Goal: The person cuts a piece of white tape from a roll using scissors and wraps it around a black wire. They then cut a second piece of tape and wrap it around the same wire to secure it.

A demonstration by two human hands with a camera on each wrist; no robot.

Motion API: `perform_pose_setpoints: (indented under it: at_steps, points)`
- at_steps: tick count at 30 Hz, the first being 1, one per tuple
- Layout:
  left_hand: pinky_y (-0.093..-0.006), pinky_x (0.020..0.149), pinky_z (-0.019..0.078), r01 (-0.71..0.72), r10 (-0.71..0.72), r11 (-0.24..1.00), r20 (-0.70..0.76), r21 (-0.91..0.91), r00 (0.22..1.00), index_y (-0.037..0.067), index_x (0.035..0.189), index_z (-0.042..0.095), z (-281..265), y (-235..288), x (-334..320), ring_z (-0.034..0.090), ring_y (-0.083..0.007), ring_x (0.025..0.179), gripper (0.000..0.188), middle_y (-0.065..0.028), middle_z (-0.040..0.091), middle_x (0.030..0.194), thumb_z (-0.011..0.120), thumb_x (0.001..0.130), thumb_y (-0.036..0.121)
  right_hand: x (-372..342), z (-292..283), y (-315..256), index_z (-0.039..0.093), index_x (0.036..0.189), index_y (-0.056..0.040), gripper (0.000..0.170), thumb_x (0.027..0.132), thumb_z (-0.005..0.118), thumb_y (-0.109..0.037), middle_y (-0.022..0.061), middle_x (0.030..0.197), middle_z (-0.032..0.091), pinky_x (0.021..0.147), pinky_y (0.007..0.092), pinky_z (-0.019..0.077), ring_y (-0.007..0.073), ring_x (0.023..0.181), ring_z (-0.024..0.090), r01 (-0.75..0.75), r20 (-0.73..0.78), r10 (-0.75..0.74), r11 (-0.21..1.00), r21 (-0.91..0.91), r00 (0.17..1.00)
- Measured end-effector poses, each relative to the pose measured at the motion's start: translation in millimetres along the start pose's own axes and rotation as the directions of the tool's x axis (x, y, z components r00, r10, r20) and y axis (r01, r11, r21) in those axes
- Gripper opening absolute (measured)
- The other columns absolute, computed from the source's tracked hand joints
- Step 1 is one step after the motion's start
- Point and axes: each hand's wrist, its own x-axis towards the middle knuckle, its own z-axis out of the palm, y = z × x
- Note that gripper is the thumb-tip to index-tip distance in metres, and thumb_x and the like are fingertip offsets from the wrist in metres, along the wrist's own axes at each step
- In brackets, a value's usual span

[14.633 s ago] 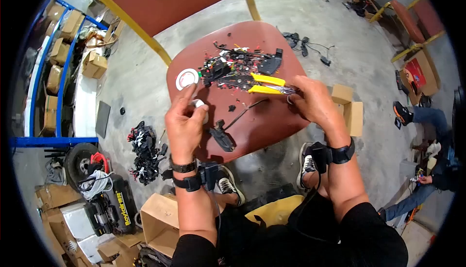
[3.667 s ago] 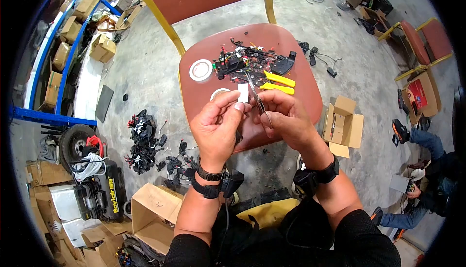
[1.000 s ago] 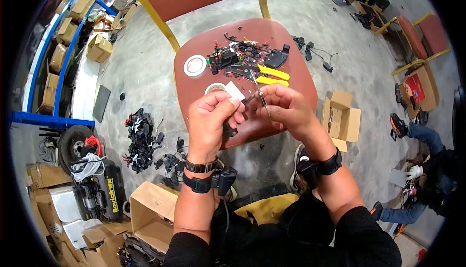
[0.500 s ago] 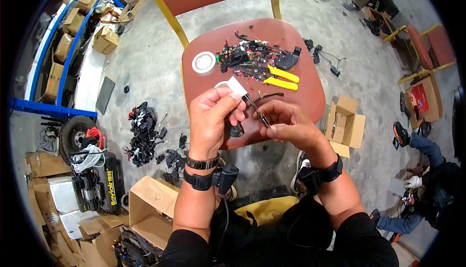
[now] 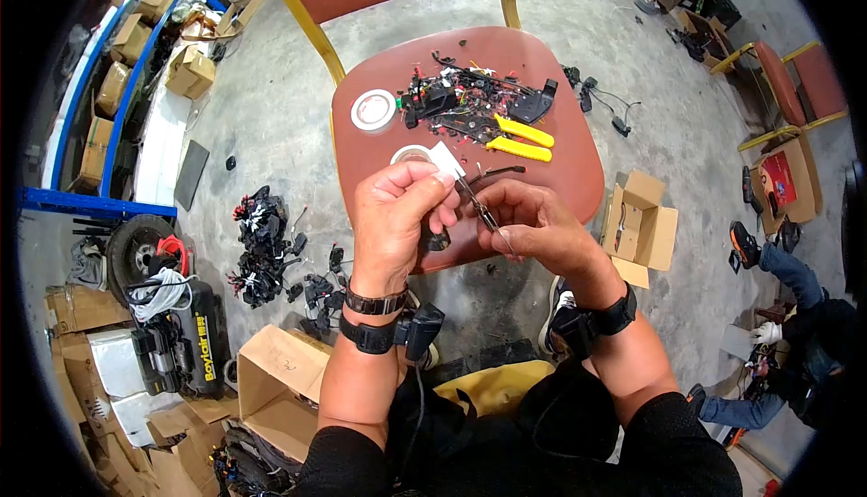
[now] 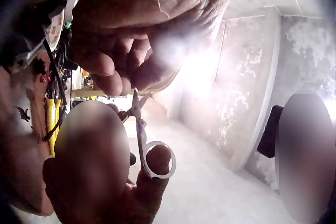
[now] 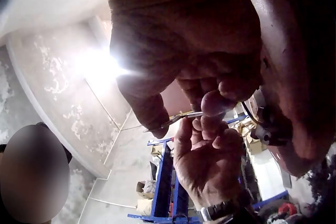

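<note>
My left hand [image 5: 395, 212] pinches a small white strip [image 5: 443, 161] between thumb and fingers, over the front of the chair seat [image 5: 375, 63]. My right hand [image 5: 533, 219] holds small metal scissors [image 5: 481, 211], whose blades point up toward the strip's lower edge. In the left wrist view, a digit sits through a ring of the scissors [image 6: 140, 124] and the blades are slightly apart, right at the left fingertips [image 6: 109, 83]. A white tape roll [image 5: 412, 153] lies behind the left hand. Below the hands is a black part [image 5: 438, 241], partly hidden, and a black cable [image 5: 497, 172] lies behind them.
Yellow-handled pliers [image 5: 522, 138] and a heap of black and red scraps [image 5: 470, 90] cover the seat's back half. Another tape roll [image 5: 374, 111] lies at left. Cartons [image 5: 639, 226] and heaped black parts [image 5: 262, 248] stand around on the floor. Another person [image 5: 804, 343] sits at right.
Long before, the left hand held a white roll; now it holds the strip and a second roll lies on the seat. The scissors have swung from upright to slanting toward the strip.
</note>
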Motion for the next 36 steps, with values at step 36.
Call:
perform_pose_setpoints:
  at_steps: [36]
  points:
    - [-0.0206, 0.047, 0.0404, 0.003, 0.003, 0.996, -0.063, 0.088, 0.998, 0.001, 0.081, 0.065, 8.0, -1.1, -4.3, 0.055, -0.0083, 0.051, 0.010, -0.0040, 0.063, 0.065, 0.064, 0.088, 0.008, 1.0, 7.9, -3.6, 0.054, 0.116, 0.0048, 0.031, 0.089, 0.064, -0.005, 0.0127, 0.107, 0.066, 0.084, 0.0323, 0.0554, 0.0198, 0.096, 0.067, 0.058, -0.026, -0.059, 0.998, -0.033, 0.998]
